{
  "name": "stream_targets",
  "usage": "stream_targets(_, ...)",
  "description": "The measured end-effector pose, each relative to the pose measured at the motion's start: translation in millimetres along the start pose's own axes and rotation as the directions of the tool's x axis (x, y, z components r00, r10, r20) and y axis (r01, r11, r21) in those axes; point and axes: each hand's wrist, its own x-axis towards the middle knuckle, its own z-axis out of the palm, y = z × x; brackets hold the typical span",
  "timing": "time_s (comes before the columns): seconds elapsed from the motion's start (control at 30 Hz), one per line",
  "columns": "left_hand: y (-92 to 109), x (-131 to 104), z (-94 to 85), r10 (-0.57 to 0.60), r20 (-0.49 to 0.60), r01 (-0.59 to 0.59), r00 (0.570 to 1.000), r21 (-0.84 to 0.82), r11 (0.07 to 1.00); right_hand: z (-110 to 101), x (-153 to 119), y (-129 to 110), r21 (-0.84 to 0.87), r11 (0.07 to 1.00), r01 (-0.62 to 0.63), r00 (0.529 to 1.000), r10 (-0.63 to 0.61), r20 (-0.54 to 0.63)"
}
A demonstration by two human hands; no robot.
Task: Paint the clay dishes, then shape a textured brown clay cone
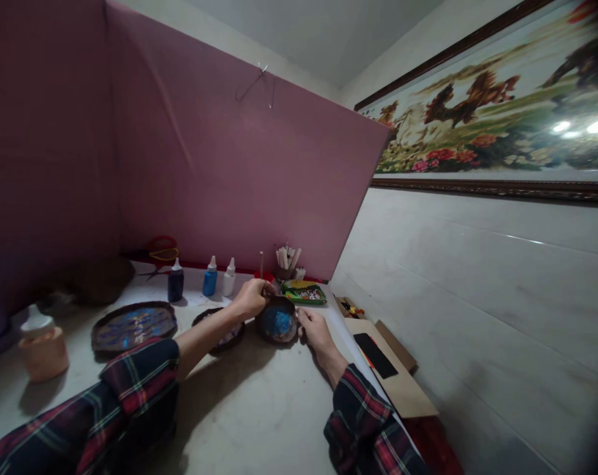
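A small dark brown dish (pixel 279 322) with blue and whitish colour inside is between my two hands, tilted a little toward me. My left hand (pixel 252 299) pinches its far left rim. The fingers of my right hand (pixel 316 331) close on the right edge. Partly behind my left forearm lies a second dark-rimmed dish (pixel 229 336) with pale colour in it. Further left rests a larger brown oval dish (pixel 134 326) with blue, purple and light dabs. A green packet (pixel 303 293) lies just beyond the held dish.
Along the back stand a dark bottle (pixel 176 284), a blue bottle (pixel 210 280), a white bottle (pixel 229 280) and a cup of white sticks (pixel 286 262). Scissors (pixel 163 254) lie back left, a peach bottle (pixel 44 353) front left. Pink panels (pixel 249 165) wall the table (pixel 244 415). Cardboard (pixel 402 382) is right.
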Motion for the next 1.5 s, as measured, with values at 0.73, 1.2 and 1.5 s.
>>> stream_targets(0.73, -29.3, 12.3, 6.8, -0.047, 0.180, 0.034, 0.983, 0.078, 0.996, -7.9, -15.0, -16.1, -0.292, 0.956, -0.011, 0.995, -0.019, -0.100)
stream_targets(1.2, -17.0, -30.4, -20.4, -0.062, 0.073, 0.051, 0.995, 0.140, 0.989, -2.1, -18.7, -14.5, -0.187, 0.981, 0.045, 0.989, -0.070, -0.129)
stream_targets(1.5, 13.0, -75.9, -24.2, 0.188, 0.094, -0.209, 0.978, 0.356, 0.911, -3.2, -25.7, -16.0, -0.225, 0.970, 0.090, 0.973, -0.134, -0.187)
